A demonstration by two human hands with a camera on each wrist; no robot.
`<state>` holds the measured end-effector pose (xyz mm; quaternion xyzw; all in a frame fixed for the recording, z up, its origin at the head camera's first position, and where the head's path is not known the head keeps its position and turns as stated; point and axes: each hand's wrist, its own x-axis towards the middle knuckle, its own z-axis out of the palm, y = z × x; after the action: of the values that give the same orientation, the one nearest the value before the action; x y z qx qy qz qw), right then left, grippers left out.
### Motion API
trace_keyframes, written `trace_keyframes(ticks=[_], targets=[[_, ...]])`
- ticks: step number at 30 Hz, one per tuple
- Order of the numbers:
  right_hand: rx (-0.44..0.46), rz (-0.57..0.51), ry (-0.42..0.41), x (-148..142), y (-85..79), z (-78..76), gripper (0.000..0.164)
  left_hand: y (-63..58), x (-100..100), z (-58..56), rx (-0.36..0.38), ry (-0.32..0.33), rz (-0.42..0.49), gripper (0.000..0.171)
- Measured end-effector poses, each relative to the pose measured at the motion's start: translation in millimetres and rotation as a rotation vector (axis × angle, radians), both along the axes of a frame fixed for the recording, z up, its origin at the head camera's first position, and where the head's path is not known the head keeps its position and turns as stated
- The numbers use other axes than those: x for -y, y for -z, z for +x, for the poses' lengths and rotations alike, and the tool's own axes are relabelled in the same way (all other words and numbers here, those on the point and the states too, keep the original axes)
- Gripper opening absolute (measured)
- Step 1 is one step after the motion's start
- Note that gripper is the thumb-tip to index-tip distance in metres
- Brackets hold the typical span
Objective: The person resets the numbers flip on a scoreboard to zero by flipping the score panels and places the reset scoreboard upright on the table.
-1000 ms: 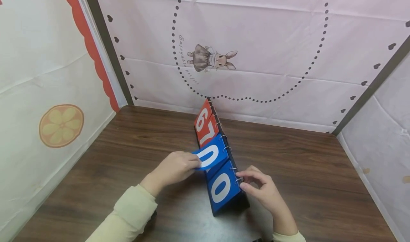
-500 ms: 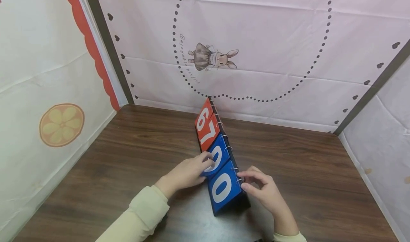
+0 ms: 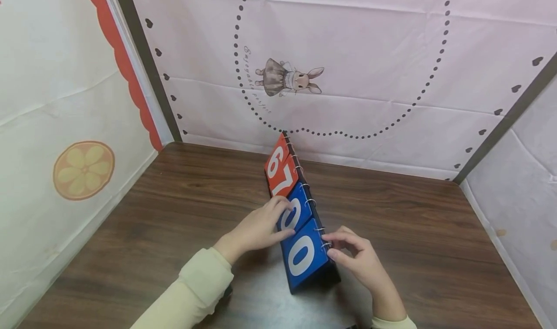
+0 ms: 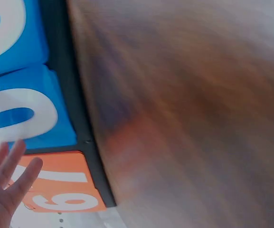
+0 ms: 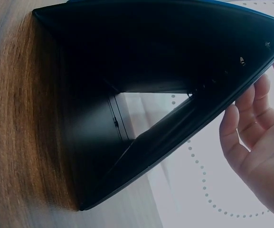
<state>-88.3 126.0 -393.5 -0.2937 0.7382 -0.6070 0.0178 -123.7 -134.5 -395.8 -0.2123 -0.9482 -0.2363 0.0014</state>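
A tabletop flip scoreboard with a black A-shaped stand and ring-bound cards stands on the wooden table. Its red cards show 6 and 7; its two blue cards each show 0. My left hand lies over the farther blue 0 card, fingers spread, partly covering it. In the left wrist view the left hand's spread fingers overlap the red and blue cards. My right hand holds the top edge by the nearer rings, with bent fingers against the black back panel.
The brown table extends on both sides of the scoreboard. A pale fabric wall with a printed rabbit stands behind, and a side wall with a fruit print rises at the left.
My left hand has let go of the raised blue 0 card, which now lies down on the stand. The hand has moved right and spread over it. My right hand stays at the top edge.
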Motion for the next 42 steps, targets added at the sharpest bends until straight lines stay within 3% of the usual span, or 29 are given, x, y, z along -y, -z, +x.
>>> trace_keyframes(ticks=[6,12,18,24,29,33,37,39,42], targets=[[0.006,-0.011,-0.02,-0.9,1.8,-1.6,0.023,-2.6,-8.6,-3.7,-0.068,-0.062,0.083,0.071],[0.016,-0.013,-0.036,-2.7,3.6,-4.1,0.023,-5.0,-12.6,-5.9,-0.087,-0.063,0.15,0.074],[0.001,-0.017,-0.032,-2.2,2.1,-5.0,0.022,-6.6,-10.1,-8.8,-0.088,-0.05,0.147,0.077],[-0.018,-0.006,-0.037,-3.4,-0.3,-5.0,0.023,-5.7,-9.4,-10.0,-0.054,-0.034,0.118,0.071],[-0.021,0.011,-0.055,-10.7,-5.4,-7.3,0.027,-10.7,-2.9,-7.3,0.068,-0.006,0.112,0.063],[0.031,0.04,0.017,-16.8,-4.5,-26.2,0.027,-25.0,8.7,-14.6,0.118,-0.06,0.264,0.047],[0.213,0.14,0.134,-11.6,4.7,-62.0,0.034,-36.1,16.8,-32.5,0.115,-0.133,0.441,0.039],[0.31,0.156,0.137,-4.7,12.5,-82.0,0.042,-38.8,16.3,-44.1,0.109,-0.129,0.458,0.041],[0.437,0.107,0.093,7.4,25.8,-106.4,0.055,-40.2,10.7,-61.1,0.073,-0.079,0.372,0.05]])
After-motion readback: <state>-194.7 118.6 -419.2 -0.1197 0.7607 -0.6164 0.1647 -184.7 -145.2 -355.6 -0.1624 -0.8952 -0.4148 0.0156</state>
